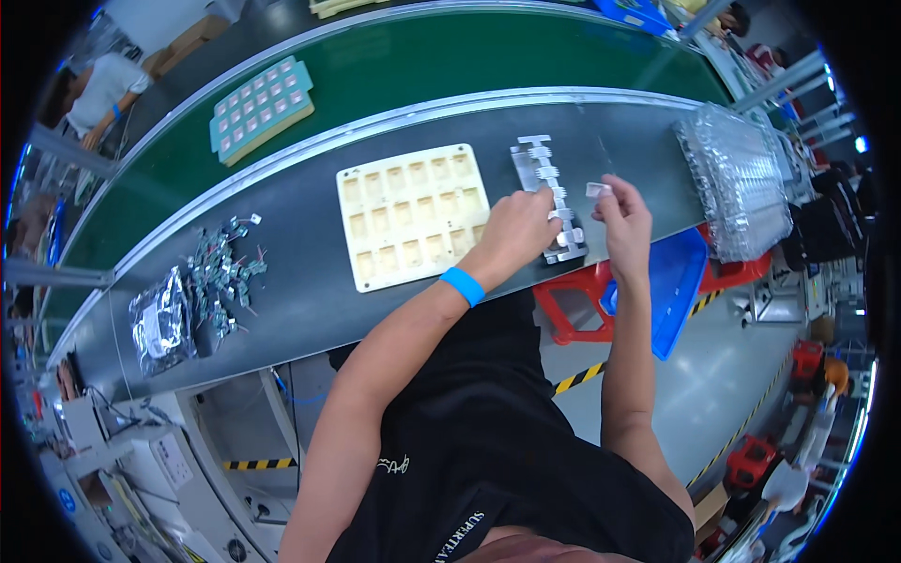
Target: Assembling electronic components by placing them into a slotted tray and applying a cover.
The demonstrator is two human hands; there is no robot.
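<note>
- Presently, the right hand (627,214) pinches one small whitish piece (596,190) between thumb and fingertips, raised just to the right of a slim metal fixture (552,178).
- The left hand (512,227), below a blue wristband (463,286), has its fingers bent onto the fixture's middle-to-lower part; whether they clasp it or hold some small part there, I cannot tell.
- From the right hand, the fixture lies to the left, its long axis running away from the body, the far end leaning slightly left. The left hand is the nearer one, touching it; the right hand is apart from it.
- Just left of the fixture lies one cream pocketed tray (387,208): three rows of six, eighteen pockets, the near right corner partly behind the left hand.
- Farther left on the dark workbench (296,230) sit one silvery bag (161,324) and, beside it, a heap of small wired circuit boards (223,267), too tangled to count.
- At the right end stands one stack of clear plastic trays (737,183), its layers uncountable.
- Beyond, one teal-topped tray (263,108) rests on the green conveyor (422,70).
</note>
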